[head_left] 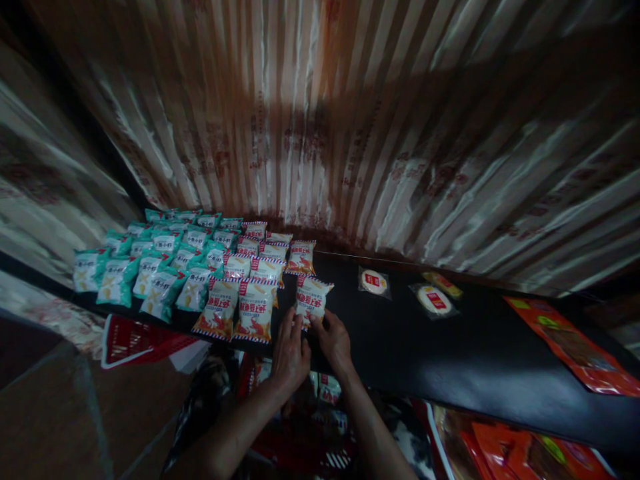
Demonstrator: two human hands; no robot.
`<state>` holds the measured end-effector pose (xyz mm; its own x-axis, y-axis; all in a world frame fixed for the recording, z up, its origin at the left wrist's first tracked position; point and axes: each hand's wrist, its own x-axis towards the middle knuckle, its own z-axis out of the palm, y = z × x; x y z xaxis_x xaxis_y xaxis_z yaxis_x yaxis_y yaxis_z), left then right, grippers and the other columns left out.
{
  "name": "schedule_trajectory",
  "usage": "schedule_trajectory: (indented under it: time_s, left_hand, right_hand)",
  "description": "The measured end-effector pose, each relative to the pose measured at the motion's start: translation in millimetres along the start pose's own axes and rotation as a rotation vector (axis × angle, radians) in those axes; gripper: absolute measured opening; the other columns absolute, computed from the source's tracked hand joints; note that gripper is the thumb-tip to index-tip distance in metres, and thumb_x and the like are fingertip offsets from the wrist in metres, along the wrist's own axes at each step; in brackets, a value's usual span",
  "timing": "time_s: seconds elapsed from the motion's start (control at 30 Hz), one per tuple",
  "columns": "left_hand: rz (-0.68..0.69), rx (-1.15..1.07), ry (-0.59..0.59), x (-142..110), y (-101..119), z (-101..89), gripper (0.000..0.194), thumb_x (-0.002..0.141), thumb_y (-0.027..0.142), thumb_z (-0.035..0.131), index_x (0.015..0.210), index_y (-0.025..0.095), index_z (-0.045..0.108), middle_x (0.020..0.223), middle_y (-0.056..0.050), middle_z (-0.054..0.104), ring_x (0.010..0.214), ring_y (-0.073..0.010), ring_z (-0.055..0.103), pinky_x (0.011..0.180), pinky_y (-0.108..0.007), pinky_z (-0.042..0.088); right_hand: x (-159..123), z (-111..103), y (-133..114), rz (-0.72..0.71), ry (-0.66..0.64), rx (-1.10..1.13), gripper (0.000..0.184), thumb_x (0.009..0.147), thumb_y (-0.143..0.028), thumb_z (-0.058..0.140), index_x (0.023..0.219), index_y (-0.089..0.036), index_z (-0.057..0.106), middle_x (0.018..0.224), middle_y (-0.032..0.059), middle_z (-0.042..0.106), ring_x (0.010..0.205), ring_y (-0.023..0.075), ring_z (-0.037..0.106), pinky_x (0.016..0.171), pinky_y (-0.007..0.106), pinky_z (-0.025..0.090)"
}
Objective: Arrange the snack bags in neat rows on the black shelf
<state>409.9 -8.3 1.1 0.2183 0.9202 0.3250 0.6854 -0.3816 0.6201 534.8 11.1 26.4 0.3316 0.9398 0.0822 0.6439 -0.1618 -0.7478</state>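
Note:
A small orange and white snack bag [311, 297] stands at the front of a black shelf [400, 347], its top leaning back. My left hand [291, 350] grips its lower left side. On the lower right side, the fingers of my right hand [332, 339] close on the same bag. Just left of it are rows of matching snack bags, with one orange and white bag [255, 310] nearest my left hand. Farther left, several teal and white snack bags [161, 291] stand in tight rows.
Round wrapped crackers [434, 302] and a flat orange packet [573, 343] lie on the shelf to the right. Below are a red basket [300, 443] holding more bags, a red basket [143, 341] at left, and orange packets [520, 450] at lower right. Pleated plastic sheeting [310, 133] hangs behind.

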Motion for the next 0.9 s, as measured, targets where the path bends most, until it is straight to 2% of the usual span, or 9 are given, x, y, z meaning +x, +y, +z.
schedule_trajectory:
  time_s: [0.17, 0.33, 0.9]
  left_hand:
    - [0.02, 0.012, 0.03, 6, -3, 3.8, 0.055, 0.081, 0.009, 0.041, 0.136, 0.008, 0.038, 0.147, -0.018, 0.032, 0.138, -0.0275, 0.028, 0.11, -0.048, 0.034]
    - [0.027, 0.02, 0.029, 17, -5, 3.6, 0.055, 0.081, 0.01, 0.042, 0.136, 0.009, 0.039, 0.146, -0.018, 0.034, 0.137, -0.0271, 0.029, 0.11, -0.047, 0.035]
    - [-0.055, 0.033, 0.03, 54, -8, 10.2, 0.058, 0.079, 0.011, 0.045, 0.136, 0.008, 0.037, 0.15, -0.018, 0.027, 0.139, -0.0294, 0.023, 0.111, -0.048, 0.032]
  right_hand:
    - [8, 5, 2, 0.015, 0.012, -0.003, 0.046, 0.083, -0.046, 0.045, 0.108, -0.012, 0.065, 0.1, 0.0136, 0.069, 0.092, 0.0264, 0.063, 0.081, 0.036, 0.047]
    - [19, 9, 3, 0.034, 0.016, 0.047, 0.046, 0.082, -0.046, 0.046, 0.11, -0.015, 0.064, 0.105, 0.0113, 0.069, 0.093, 0.0242, 0.063, 0.082, 0.034, 0.047]
    - [56, 25, -9, 0.059, 0.034, 0.019, 0.044, 0.084, -0.044, 0.046, 0.114, -0.017, 0.063, 0.102, 0.0094, 0.069, 0.091, 0.0226, 0.062, 0.079, 0.032, 0.046]
